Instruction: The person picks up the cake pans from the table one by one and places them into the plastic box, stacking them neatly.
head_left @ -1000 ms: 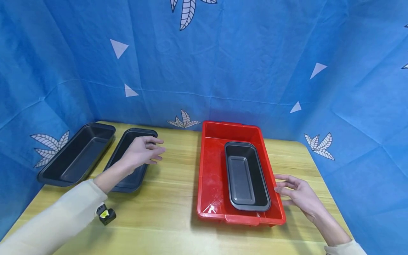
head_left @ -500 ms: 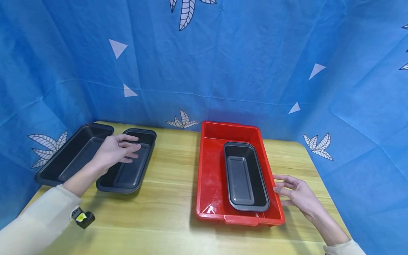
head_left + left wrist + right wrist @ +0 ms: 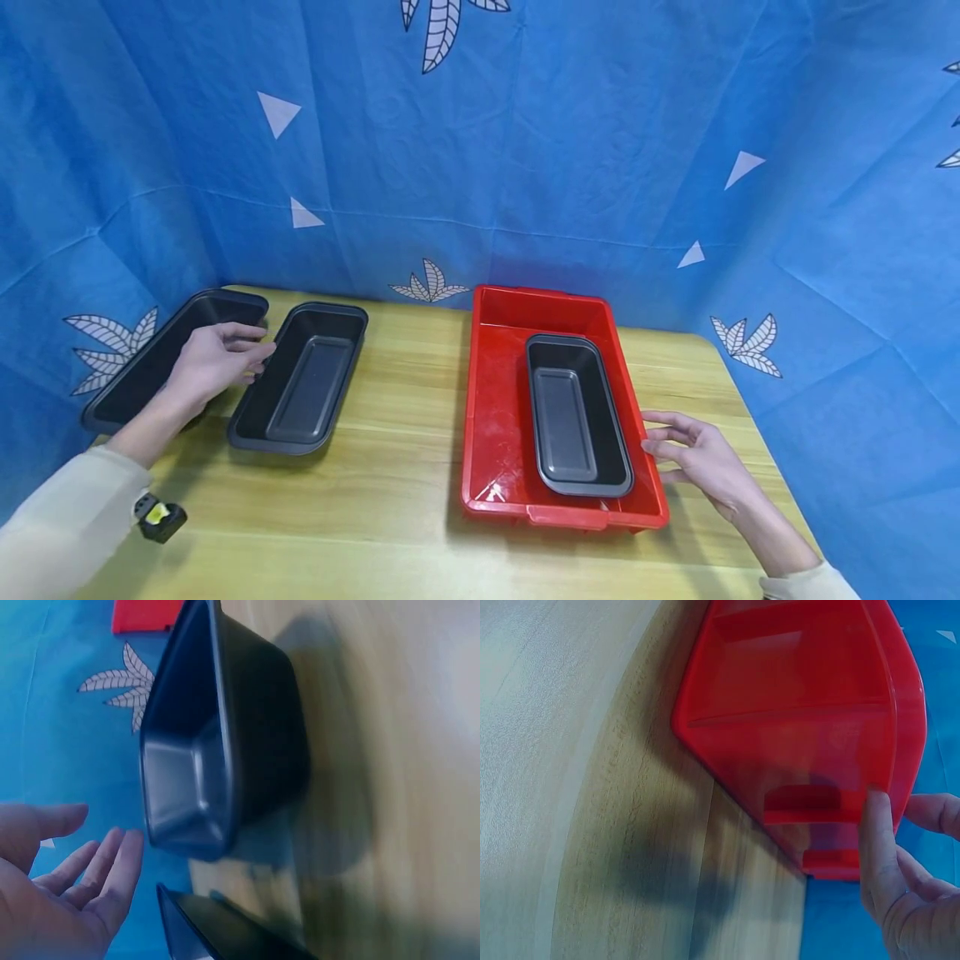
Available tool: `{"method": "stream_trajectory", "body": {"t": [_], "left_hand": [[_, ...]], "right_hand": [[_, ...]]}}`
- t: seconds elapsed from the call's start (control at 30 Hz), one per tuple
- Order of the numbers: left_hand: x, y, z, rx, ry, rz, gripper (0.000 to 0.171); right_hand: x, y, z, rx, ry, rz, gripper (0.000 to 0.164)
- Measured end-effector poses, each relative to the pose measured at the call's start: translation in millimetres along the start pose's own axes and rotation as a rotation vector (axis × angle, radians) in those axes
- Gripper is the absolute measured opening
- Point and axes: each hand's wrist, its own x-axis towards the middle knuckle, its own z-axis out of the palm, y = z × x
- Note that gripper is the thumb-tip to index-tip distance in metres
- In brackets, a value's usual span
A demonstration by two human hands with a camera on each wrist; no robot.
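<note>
My left hand hovers over the right side of the farther-left dark loaf pan, its fingers pointing toward the other loaf pan on the table. In the left wrist view that hand shows spread, relaxed fingers with nothing in them, apart from the pans. A third dark loaf pan lies inside a red plastic bin. My right hand stays at the bin's right side. Up close, the right hand has its fingertips against the rim and outer wall of the bin.
All this stands on a light wooden table. A blue cloth with white leaf and triangle prints hangs behind and along both sides. A small black device hangs at the left sleeve.
My left hand has moved left, from above the right-hand loose loaf pan to the side of the farther-left one. The right hand has kept its place at the bin.
</note>
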Motion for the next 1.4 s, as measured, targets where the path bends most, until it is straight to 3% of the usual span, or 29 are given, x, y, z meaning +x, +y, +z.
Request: {"method": "stream_trajectory", "body": {"t": [0.23, 0.4, 0.57, 0.73, 1.0, 1.23, 1.4], "left_hand": [[-3.1, -16.1, -5.7, 0.053, 0.054, -0.025, 0.055], [-4.7, -26.1, -7.0, 0.071, 0.024, -0.053, 0.057], [-6.4, -32.7, -5.4, 0.027, -0.019, -0.069, 0.059], [-7.5, -38.2, -0.2, 0.026, -0.012, -0.087, 0.06], [-6.8, -42.9, 5.9, 0.095, -0.019, -0.104, 0.062], [-6.4, -43.6, 10.2, 0.089, -0.018, -0.092, 0.062], [-3.4, -43.4, 12.3, 0.111, -0.024, -0.119, 0.062]], "right_hand": [[0, -1, 0, -0.021, 0.006, 0.0, 0.065], [0, 0, 0, -0.007, 0.004, -0.003, 0.065], [0, 1, -1, 0.0, 0.001, -0.009, 0.065], [-1, 1, 0, 0.011, 0.0, -0.011, 0.065], [0, 1, -1, 0.006, 0.0, -0.014, 0.065], [0, 2, 1, 0.004, 0.006, -0.012, 0.065], [0, 3, 0, 0.004, 0.005, -0.009, 0.065]]}}
